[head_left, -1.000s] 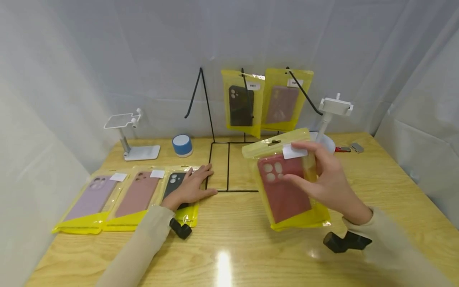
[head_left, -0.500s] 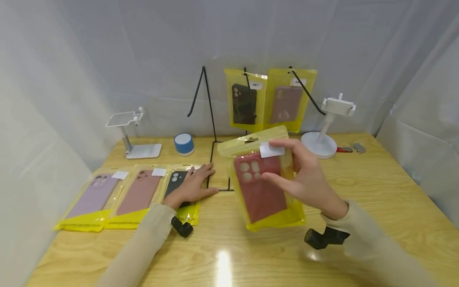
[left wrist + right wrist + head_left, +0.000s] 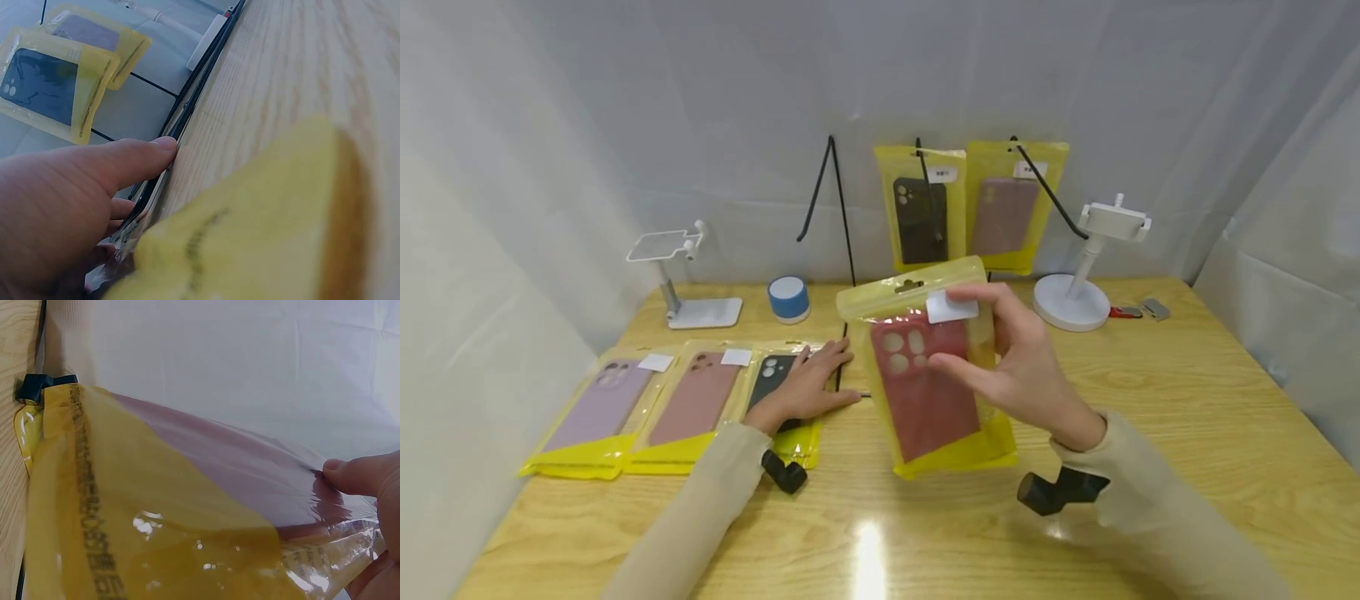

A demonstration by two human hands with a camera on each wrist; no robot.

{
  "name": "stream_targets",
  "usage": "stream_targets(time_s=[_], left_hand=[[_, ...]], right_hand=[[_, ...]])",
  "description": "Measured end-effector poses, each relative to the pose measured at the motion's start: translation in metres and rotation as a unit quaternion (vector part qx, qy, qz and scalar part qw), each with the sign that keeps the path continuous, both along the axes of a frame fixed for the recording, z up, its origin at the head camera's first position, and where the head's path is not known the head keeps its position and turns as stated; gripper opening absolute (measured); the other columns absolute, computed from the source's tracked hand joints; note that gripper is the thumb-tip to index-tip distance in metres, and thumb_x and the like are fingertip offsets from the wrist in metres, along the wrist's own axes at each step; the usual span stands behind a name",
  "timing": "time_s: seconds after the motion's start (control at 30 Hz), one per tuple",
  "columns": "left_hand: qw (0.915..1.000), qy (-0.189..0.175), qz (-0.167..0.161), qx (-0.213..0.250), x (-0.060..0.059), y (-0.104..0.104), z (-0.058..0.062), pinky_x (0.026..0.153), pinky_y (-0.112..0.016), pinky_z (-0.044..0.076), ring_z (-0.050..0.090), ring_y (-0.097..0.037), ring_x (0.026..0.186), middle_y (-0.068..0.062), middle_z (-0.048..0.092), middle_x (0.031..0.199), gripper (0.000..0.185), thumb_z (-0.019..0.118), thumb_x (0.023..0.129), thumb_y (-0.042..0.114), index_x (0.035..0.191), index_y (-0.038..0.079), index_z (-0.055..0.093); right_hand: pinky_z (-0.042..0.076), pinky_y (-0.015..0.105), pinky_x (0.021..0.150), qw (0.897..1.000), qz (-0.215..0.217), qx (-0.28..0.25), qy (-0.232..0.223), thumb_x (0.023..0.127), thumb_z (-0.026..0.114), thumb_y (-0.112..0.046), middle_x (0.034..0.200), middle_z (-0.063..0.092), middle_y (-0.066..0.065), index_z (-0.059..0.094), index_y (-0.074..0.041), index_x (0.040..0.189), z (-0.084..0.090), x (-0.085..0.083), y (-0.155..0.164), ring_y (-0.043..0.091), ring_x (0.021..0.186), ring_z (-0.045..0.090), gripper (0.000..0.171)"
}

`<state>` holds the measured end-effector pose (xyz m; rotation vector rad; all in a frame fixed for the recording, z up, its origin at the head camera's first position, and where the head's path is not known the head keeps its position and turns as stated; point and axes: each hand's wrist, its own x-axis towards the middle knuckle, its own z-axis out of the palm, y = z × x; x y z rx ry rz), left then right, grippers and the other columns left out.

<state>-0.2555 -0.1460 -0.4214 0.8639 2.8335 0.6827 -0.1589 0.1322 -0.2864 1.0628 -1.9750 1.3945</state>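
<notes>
My right hand (image 3: 1022,367) pinches the right side of a yellow-clear bag with a dark red phone case (image 3: 928,417) in it, raised above the table. Its thumb lies on the bag's front, near the camera cutouts, and its forefinger by the white label. My left hand (image 3: 805,387) rests, fingers spread, over a bagged black phone case (image 3: 767,379) and the left edge of a black wire rack (image 3: 842,225). In the left wrist view the thumb touches the rack's base wire (image 3: 181,119). Most of that base is hidden behind the raised bag.
A bagged black case (image 3: 917,233) and a bagged mauve case (image 3: 1003,217) hang on the rack. Bagged lilac (image 3: 598,404) and pink (image 3: 696,400) cases lie left. Behind stand a white folding stand (image 3: 703,312), a blue-white cylinder (image 3: 788,300) and a white round-based stand (image 3: 1071,304).
My right hand has carried the bagged red case leftward, to in front of the rack's base. My left hand has stayed where it was. The whole head view has shifted slightly.
</notes>
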Motion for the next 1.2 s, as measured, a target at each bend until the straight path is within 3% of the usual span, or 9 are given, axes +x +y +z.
stream_targets(time_s=[0.77, 1.0, 1.2], left_hand=[[1.0000, 0.000, 0.006, -0.003, 0.000, 0.000, 0.003, 0.116, -0.062, 0.006, 0.018, -0.038, 0.146, -0.020, 0.026, 0.156, 0.071, 0.066, 0.089, 0.039, 0.144, 0.002, 0.041], [0.9994, 0.022, 0.012, 0.024, -0.001, -0.002, 0.009, 0.114, -0.065, 0.008, 0.021, -0.041, 0.144, -0.021, 0.028, 0.155, 0.070, 0.069, 0.088, 0.034, 0.144, 0.003, 0.041], [0.9972, 0.044, 0.027, 0.054, 0.000, -0.016, 0.019, 0.113, -0.064, 0.014, 0.024, -0.042, 0.143, -0.024, 0.028, 0.154, 0.071, 0.069, 0.088, 0.029, 0.143, -0.004, 0.039]], right_hand=[[0.057, 0.024, 0.073, 1.000, -0.002, -0.012, -0.020, 0.067, 0.077, 0.017, 0.121, 0.056, 0.020, 0.050, 0.008, 0.123, 0.001, -0.010, -0.012, 0.017, 0.098, 0.059, 0.063], [0.057, 0.024, 0.074, 0.999, 0.007, -0.021, -0.030, 0.068, 0.076, 0.018, 0.121, 0.056, 0.019, 0.050, 0.008, 0.124, 0.002, -0.016, -0.016, 0.017, 0.098, 0.058, 0.062], [0.056, 0.022, 0.073, 0.999, 0.009, -0.031, -0.027, 0.068, 0.076, 0.018, 0.120, 0.055, 0.020, 0.049, 0.010, 0.123, 0.002, -0.024, -0.020, 0.016, 0.098, 0.058, 0.062]])
